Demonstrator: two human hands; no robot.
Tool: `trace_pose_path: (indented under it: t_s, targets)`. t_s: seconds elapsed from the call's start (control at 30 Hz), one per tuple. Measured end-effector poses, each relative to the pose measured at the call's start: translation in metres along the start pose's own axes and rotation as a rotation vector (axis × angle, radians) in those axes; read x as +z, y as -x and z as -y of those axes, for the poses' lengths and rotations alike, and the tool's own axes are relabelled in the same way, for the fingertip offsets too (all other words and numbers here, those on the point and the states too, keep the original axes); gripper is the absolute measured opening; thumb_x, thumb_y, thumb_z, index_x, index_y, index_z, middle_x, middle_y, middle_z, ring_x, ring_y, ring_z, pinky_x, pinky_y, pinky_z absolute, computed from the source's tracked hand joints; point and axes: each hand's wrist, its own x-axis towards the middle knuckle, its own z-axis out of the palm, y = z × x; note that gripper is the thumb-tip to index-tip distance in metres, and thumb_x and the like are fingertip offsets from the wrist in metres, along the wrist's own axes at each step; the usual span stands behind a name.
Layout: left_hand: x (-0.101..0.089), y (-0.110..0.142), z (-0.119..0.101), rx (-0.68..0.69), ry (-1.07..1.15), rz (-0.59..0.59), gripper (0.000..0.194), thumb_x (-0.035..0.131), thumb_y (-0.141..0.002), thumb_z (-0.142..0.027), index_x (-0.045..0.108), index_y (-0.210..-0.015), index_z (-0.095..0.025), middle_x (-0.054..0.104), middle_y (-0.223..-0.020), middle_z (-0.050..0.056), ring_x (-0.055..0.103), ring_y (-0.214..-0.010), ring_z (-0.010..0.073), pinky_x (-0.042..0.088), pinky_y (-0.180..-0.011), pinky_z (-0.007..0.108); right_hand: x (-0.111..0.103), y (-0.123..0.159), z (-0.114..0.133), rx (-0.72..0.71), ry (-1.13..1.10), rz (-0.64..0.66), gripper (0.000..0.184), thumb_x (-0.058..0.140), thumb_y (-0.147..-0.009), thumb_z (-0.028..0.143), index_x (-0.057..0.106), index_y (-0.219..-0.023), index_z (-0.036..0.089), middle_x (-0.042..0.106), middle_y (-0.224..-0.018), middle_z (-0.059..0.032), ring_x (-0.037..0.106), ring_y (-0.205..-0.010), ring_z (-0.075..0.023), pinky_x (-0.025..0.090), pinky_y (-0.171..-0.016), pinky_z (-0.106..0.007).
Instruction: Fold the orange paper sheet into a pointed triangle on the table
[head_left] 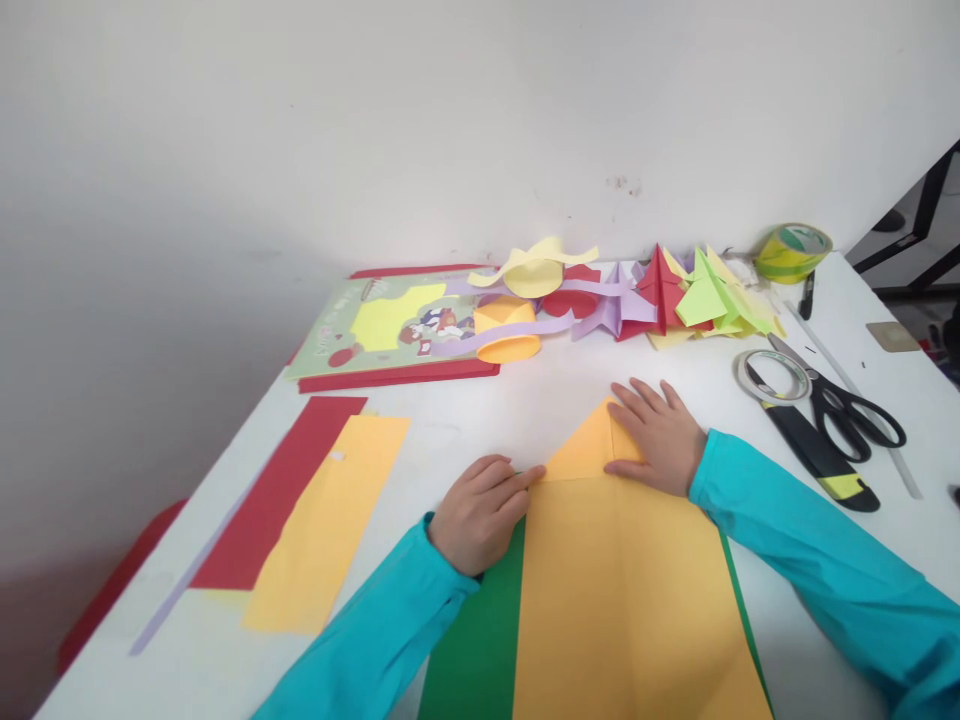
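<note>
Right of the paper sheet [574, 590] on the counter [169, 675] lie scissors [825, 392] and a utility knife [806, 445]. Origami pieces [660, 290] sit beyond the sheet, far side.

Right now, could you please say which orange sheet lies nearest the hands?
The large orange sheet with a folded tip, atop green material; the smaller orange sheet overlaps red paper.

The printed lettering [325, 340] on the pale green illustrated pad [390, 362] is too blurred to read.

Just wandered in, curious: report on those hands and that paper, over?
Left hand at folded top of the orange paper. Right hand spread on the same part. Scissors to the right, not in the way.
</note>
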Motion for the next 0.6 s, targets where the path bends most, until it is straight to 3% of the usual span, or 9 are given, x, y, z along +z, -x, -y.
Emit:
trace_pose_path:
  t_s: [0.33, 0.6]
  targets:
    - [-0.004, 0.003, -0.005, 0.014, -0.005, -0.045, 0.030, 0.041, -0.087, -0.006, 0.048, -0.062, -0.020, 0.071, -0.080, 0.008, 0.053, -0.063, 0.0163, 0.051, -0.067, 0.035, -0.001, 0.000, 0.001, 0.000, -0.005, -0.001, 0.077, 0.035, -0.084, 0.071, 0.041, -0.139, 0.017, 0.027, -0.152, -0.0097, 0.019, -0.140, -0.0340, 0.017, -0.110, -0.059]
    - [-0.007, -0.010, 0.000, -0.035, 0.069, 0.012, 0.027, 0.040, -0.085, -0.005, 0.049, -0.065, -0.020, 0.064, -0.065, 0.004, 0.050, -0.063, 0.0163, 0.051, -0.066, 0.035, -0.002, 0.000, 0.000, 0.003, -0.026, 0.016, 0.077, 0.036, -0.084, 0.070, 0.040, -0.139, 0.016, 0.026, -0.153, -0.0104, 0.019, -0.140, -0.0344, 0.016, -0.110, -0.060]
